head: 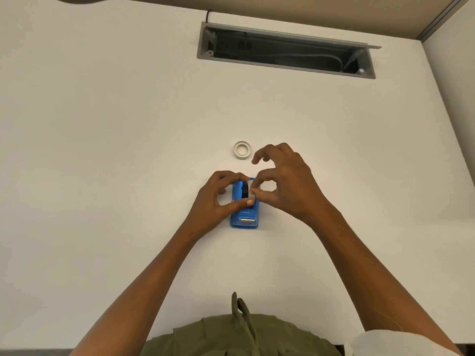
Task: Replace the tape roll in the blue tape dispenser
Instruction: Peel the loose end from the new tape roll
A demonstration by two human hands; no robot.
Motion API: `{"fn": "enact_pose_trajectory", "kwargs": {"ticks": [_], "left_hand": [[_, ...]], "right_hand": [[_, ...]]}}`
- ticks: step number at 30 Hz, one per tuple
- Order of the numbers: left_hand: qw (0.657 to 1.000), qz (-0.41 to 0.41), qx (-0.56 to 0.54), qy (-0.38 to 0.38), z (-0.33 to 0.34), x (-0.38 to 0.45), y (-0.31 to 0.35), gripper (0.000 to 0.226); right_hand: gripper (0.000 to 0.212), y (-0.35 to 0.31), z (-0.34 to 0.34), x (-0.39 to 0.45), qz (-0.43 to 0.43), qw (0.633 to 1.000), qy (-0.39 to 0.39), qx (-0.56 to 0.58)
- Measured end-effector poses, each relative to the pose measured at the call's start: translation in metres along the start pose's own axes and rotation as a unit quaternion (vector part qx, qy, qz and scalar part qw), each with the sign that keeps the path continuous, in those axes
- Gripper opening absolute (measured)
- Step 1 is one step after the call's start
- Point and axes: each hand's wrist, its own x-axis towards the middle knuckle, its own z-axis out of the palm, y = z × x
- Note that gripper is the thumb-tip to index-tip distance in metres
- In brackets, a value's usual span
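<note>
Sitting on the white surface point(102, 150), the blue tape dispenser point(244, 217) is lying lengthwise, metal cutter end point(248, 220) toward the person, w/ no brand, label or writing readable on it or anywhere else in view. Both hands are working at its far end, around the black hub point(246, 190).

Left hand point(221, 196) is gripping the dispenser: fingers curling over the far top edge, thumb pressing across the body approx. mid-length. Right hand point(285, 183) is pinching something small and pale at the hub w/ thumb and index finger, tips touching just beside the left thumb; can't tell exactly what the pale bit is. Remaining right fingers are arching up and away, loosely curled, not touching anything.

A white tape roll point(242, 150) is lying flat on the surface just beyond the dispenser, apart from both hands, near the raised right fingertips. Farther back, a gray cable tray point(285, 65) is sitting recessed in the surface w/ its lid propped open, cables showing inside. Beige partition walls are running along the back and right.

Both forearms are reaching in from the near edge, bare; olive-green clothing point(231, 335) is showing at the bottom, and a white sleeve point(385, 343) at bottom right.
</note>
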Motion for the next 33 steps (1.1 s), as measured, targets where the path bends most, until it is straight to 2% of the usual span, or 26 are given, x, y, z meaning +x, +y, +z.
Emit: {"fn": "enact_pose_trajectory", "kwargs": {"ticks": [5, 10, 13, 17, 20, 23, 27, 33], "left_hand": [[1.000, 0.000, 0.003, 0.002, 0.000, 0.001, -0.001, 0.040], [1.000, -0.003, 0.006, 0.000, 0.001, 0.002, -0.002, 0.039], [1.000, -0.005, 0.002, -0.001, 0.001, 0.002, -0.003, 0.041], [1.000, -0.004, -0.004, -0.005, -0.001, 0.001, -0.001, 0.040], [1.000, -0.009, -0.002, -0.010, -0.001, 0.002, -0.001, 0.039], [1.000, -0.012, 0.000, -0.009, 0.000, 0.002, -0.001, 0.040], [1.000, -0.011, -0.001, -0.004, 0.001, 0.002, -0.001, 0.037], [1.000, -0.010, 0.001, -0.008, 0.000, 0.002, -0.001, 0.038]], "right_hand": [[0.007, -0.003, -0.006, 0.005, -0.022, 0.997, -0.037, -0.058], [0.013, -0.003, -0.002, 0.009, -0.040, 0.992, -0.043, -0.113], [0.012, 0.000, -0.001, 0.009, -0.037, 0.993, -0.041, -0.107], [0.007, 0.009, 0.001, 0.006, 0.028, 0.999, -0.037, 0.010], [0.013, 0.015, 0.001, 0.002, 0.118, 0.979, -0.004, 0.169], [0.014, 0.016, 0.001, -0.005, 0.147, 0.964, 0.025, 0.220], [0.016, 0.012, 0.005, -0.008, 0.108, 0.981, 0.003, 0.163], [0.008, 0.008, 0.004, -0.001, 0.038, 0.998, -0.008, 0.049]]}}
